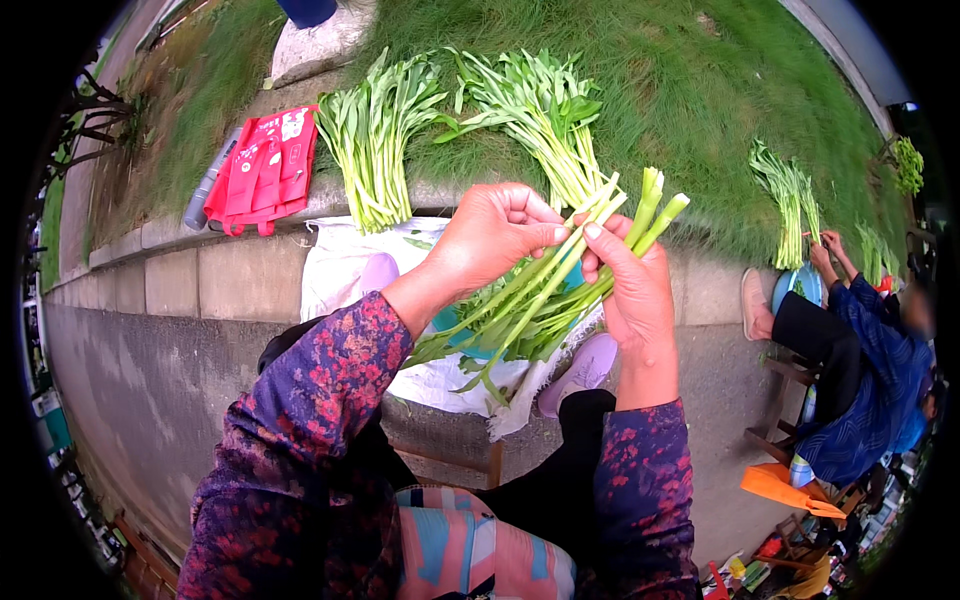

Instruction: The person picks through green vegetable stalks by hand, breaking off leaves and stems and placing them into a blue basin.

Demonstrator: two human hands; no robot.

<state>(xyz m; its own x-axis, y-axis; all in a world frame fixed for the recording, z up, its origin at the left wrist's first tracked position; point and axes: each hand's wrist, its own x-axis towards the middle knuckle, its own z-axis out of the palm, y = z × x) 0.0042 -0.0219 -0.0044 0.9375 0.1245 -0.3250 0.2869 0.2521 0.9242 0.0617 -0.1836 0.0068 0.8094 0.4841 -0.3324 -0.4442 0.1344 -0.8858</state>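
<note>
My right hand [640, 292] is closed around a small bunch of leafy green stalks [535, 312] that look like water spinach. Their thick cut ends point up and away from me, and the leaves hang toward my lap. My left hand [482, 236] pinches one of the pale stalks near its upper end, thumb against fingers, close to my right thumb. Below the hands, a teal basin [445, 318] with greens in it is partly hidden by the bunch. It stands on a white woven sack [335, 262] between my lilac shoes [590, 372].
Two larger bunches, one upright-leaning bunch [378, 150] and another bunch [540, 125], lie along the grassy kerb. A red bag [262, 170] and a grey cylinder [212, 180] rest left of them. At right, a seated person [865, 350] handles similar stalks near a blue basin [800, 285].
</note>
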